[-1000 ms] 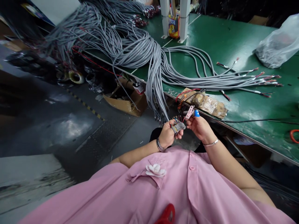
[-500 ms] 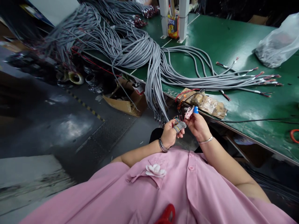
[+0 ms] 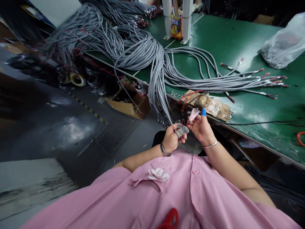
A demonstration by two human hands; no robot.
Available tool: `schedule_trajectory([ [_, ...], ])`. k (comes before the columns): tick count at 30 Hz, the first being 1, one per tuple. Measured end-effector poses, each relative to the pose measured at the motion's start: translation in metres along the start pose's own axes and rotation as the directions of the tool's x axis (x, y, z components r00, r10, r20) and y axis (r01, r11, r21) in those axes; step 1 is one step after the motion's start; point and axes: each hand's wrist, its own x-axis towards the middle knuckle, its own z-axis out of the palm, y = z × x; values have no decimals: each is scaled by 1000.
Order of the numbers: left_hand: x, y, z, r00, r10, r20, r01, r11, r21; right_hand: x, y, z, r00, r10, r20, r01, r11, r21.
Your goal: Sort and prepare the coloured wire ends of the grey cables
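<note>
My left hand (image 3: 170,138) is closed around the end of a cable, and its thin coloured wires (image 3: 180,122) fan out above my thumb. A grey knitted cover with a yellow band sits on that thumb. Close by on the right, my right hand (image 3: 201,128) holds a small pale-pink clip-like tool (image 3: 193,114) between its fingers, beside the wire tips. The right thumb wears a blue cap and is raised away from the tool. Whether the tool touches a wire, I cannot tell. Grey cables (image 3: 157,73) hang over the table edge just behind my left hand.
On the green table (image 3: 228,35) lie more grey cables with stripped ends (image 3: 269,79). A taped cardboard piece (image 3: 212,106) sits at the edge beyond my right hand. A plastic bag (image 3: 283,44) stands at right; an open carton (image 3: 126,105) is below.
My right thumb has lifted off the pink tool, which has turned in my fingers to show a broader side. My left hand has shifted slightly left with the wires.
</note>
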Motion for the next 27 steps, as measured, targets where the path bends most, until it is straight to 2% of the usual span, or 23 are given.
schedule_trajectory([
  [5, 3, 7, -4, 989, -15, 147, 22, 999, -43, 0, -3, 2, 999, -46, 6, 46, 998, -48],
  [10, 14, 11, -4, 975, -81, 208, 103, 990, -99, 2, 0, 2, 998, -61, -14, 60, 998, -35],
  [18, 22, 6, -3, 973, -131, 189, 149, 985, -84, 7, 5, 5, 997, -31, -76, 35, 998, 53],
  [27, 22, 4, -3, 981, -129, 146, 143, 986, -86, 7, 5, 10, 996, -63, -69, 66, 997, 50],
])
